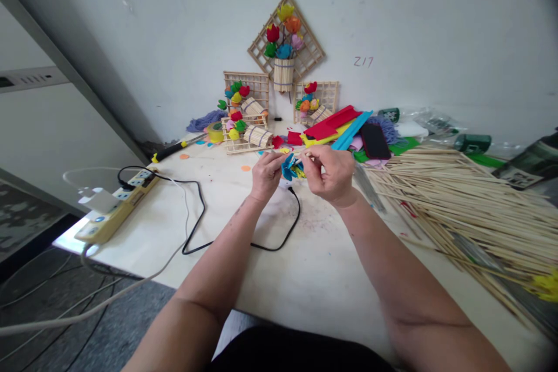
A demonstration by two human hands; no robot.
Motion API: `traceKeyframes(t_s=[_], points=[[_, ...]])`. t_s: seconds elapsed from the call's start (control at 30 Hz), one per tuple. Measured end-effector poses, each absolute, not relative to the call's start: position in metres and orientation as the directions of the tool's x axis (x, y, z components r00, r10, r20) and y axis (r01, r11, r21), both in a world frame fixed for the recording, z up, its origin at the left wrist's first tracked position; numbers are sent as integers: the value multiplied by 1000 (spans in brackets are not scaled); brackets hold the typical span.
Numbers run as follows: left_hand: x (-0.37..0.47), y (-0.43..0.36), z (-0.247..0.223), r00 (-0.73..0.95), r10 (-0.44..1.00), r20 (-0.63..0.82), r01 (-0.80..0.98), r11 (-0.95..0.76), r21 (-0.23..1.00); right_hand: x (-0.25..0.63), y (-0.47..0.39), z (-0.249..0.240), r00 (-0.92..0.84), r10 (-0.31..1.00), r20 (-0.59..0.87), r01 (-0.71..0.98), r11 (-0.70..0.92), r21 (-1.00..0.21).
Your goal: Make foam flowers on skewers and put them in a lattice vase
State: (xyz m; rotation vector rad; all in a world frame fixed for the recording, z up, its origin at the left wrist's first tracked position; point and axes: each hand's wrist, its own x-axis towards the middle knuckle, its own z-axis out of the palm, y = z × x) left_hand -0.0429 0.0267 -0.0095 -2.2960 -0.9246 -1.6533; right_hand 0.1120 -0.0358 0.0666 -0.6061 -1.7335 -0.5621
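Note:
Between my two hands, above the middle of the white table, is a small blue flower [288, 168] with some yellow below it. My left hand [267, 174] has its fingers closed at the flower's left side. My right hand [329, 173] pinches at its right side, with a small pale tip showing by the thumb and forefinger. What exactly that tip belongs to is too small to tell. Behind the hands, lattice panels with colourful flowers and small stick baskets [258, 136] lean against the wall.
Many thin wooden sticks [471, 203] cover the table's right side. A black phone [375, 141] and red, yellow and blue strips [333, 122] lie behind. A power strip [117, 206] sits at the left, its black cable [198, 215] looping under my forearms.

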Motion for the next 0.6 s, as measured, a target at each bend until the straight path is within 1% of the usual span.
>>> traceKeyframes(t_s=[0.17, 0.33, 0.43, 0.6], points=[[-43, 27, -10, 188, 393, 900, 575, -787, 223, 113, -33, 65, -198, 125, 972, 647, 762, 34], [-43, 26, -10, 174, 427, 887, 601, -760, 248, 114, -33, 64, -176, 175, 969, 661, 750, -15], [-43, 26, -11, 162, 430, 888, 620, -744, 247, 114, -35, 66, -125, 211, 969, 660, 748, -78], [-42, 27, -12, 154, 423, 893, 627, -740, 243, 115, -40, 69, 13, 238, 971, 622, 758, -194]])
